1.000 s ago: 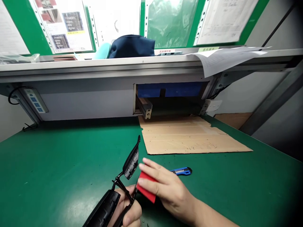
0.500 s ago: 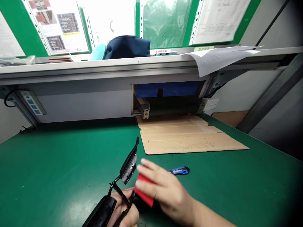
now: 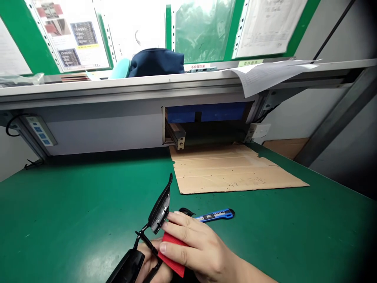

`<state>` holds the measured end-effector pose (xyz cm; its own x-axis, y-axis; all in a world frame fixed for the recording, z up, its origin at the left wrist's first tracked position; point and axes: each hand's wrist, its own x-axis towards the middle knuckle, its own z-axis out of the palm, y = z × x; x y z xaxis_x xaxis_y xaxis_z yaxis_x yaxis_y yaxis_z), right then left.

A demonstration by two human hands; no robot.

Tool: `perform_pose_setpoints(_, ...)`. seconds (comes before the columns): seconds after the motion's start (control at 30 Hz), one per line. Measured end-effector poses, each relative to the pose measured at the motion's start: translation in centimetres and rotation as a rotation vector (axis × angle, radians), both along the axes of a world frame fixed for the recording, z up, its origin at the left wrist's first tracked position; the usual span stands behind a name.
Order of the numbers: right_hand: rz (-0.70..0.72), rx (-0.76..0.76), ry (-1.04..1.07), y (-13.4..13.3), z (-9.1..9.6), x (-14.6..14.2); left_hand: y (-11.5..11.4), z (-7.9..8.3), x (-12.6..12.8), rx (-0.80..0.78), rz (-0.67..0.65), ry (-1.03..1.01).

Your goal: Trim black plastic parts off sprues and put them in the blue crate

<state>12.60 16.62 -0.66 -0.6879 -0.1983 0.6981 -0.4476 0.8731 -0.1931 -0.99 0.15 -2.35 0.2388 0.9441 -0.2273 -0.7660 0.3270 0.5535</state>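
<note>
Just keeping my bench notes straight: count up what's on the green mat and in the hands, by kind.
Black plastic part, in the left hand: 1
Red piece, in the right hand: 1
Utility knife: 1
Small black piece: 1
Cardboard sheet: 1
Total: 5

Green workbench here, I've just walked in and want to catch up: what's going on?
A person holds a black plastic moulded part in their left hand and pinches a flat red piece in their right hand, close against it. A blue utility knife and a small black curved piece lie on the green bench top, near a cardboard sheet.
</note>
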Motion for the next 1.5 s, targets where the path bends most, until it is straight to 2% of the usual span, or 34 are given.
perform_pose_setpoints(0.07, -0.092, -0.003, 0.003, 0.8, -0.2, 0.1, 0.1, -0.3, 0.1, 0.025, 0.027, -0.025)
perform_pose_setpoints(0.17, -0.335, -0.252, 0.013, 1.3, -0.1, 0.3, 0.6, -1.4, 0.3, 0.084, 0.155, -0.057)
perform_pose_setpoints(0.23, -0.318, -0.451, -0.076, 0.4, 0.3, 0.5, 1.1, -2.6, 0.3, 0.143, 0.209, -0.048)
perform_pose_setpoints(0.3, -0.2, -0.535, -0.2, -1.0, 0.8, 0.5, 1.4, -3.8, 0.3, 0.184, 0.219, -0.029)
perform_pose_setpoints(0.37, -0.136, -0.526, -0.275, -2.0, 1.0, 0.3, 1.5, -4.6, 0.3, 0.209, 0.226, -0.015)
perform_pose_setpoints(0.4, -0.155, -0.524, -0.28, -2.2, 1.1, 0.2, 1.5, -4.7, 0.3, 0.204, 0.228, -0.015)
perform_pose_setpoints(0.5, -0.341, -0.583, -0.22, -1.9, 1.1, 0.1, 1.4, -4.7, 0.3, 0.154, 0.242, -0.008)
perform_pose_setpoints(0.53, -0.353, -0.592, -0.219, -1.7, 1.1, 0.1, 1.4, -4.6, 0.3, 0.137, 0.255, 0.001)
perform_pose_setpoints(0.67, -0.178, -0.48, -0.283, -1.4, 1.2, 0.2, 1.3, -4.7, 0.3, 0.119, 0.298, 0.059)
perform_pose_setpoints(0.83, -0.351, -0.497, -0.154, -0.6, 0.7, 0.0, 1.0, -3.7, 0.4, 0.093, 0.29, 0.063)
perform_pose_setpoints(1.0, -0.174, -0.415, -0.166, -0.9, 0.6, 0.2, 0.5, -2.4, 0.5, 0.041, 0.254, 0.094)
perform_pose_setpoints(1.13, -0.065, -0.449, -0.282, -0.8, 1.5, 0.7, 0.4, -2.1, 0.7, 0.014, 0.305, 0.102)
perform_pose_setpoints(1.27, -0.143, -0.524, -0.196, -0.7, 1.8, 0.8, 0.4, -2.0, 1.0, 0.002, 0.309, 0.104)
perform_pose_setpoints(1.4, -0.049, -0.45, -0.255, -0.8, 1.8, 0.7, 0.3, -2.0, 1.0, 0.041, 0.374, 0.077)
perform_pose_setpoints(1.5, -0.088, -0.473, -0.209, -0.9, 1.8, 0.9, 0.3, -1.9, 1.0, 0.04, 0.381, 0.07)
